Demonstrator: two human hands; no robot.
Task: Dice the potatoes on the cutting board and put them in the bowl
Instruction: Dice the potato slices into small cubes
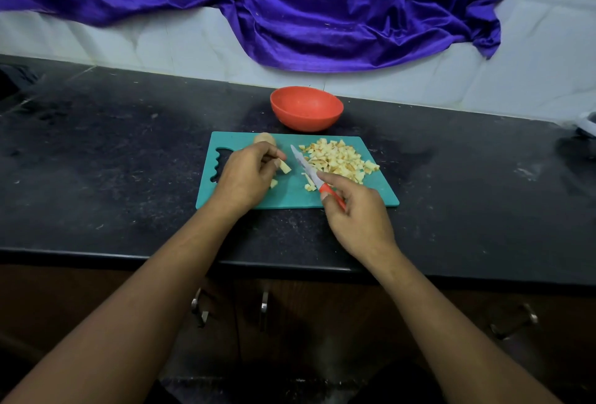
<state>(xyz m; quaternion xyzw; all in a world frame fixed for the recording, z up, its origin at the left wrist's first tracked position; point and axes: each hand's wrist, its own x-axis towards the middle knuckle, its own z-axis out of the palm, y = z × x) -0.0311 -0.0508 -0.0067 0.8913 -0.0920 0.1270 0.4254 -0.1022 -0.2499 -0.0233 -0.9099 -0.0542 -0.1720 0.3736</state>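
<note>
Fingers and thumb of the left hand (248, 174) curled, pinching the near end of a pale potato strip (285, 166) flat on the teal cutting board (290, 197). A small cut piece (273, 183) just under that hand's fingertips, also on the board. Right hand (358, 213) wrapped round the red handle of a knife (309, 173), forefinger stretched along the back of the blade, tip aimed up and toward the left hand, blade clear of the strip (steel plain, no lettering legible at this size).

Between the two hands, bare board. Just beyond the right hand's forefinger, a loose heap of diced potato (338, 158), a few cubes strayed beside the blade. Just past the left hand's knuckles, a whole potato (264, 138) with skin on, partly hidden, near the board's far edge.

Farther out, beyond both hands and past the board: an orange-red bowl (306, 108), upright on the dark speckled counter (129, 161), apart from the board, no potato visible inside. Behind it, pale tiled wall (161, 39) and draped purple cloth (322, 0). Below the forearms, metal cabinet handles (264, 303).
</note>
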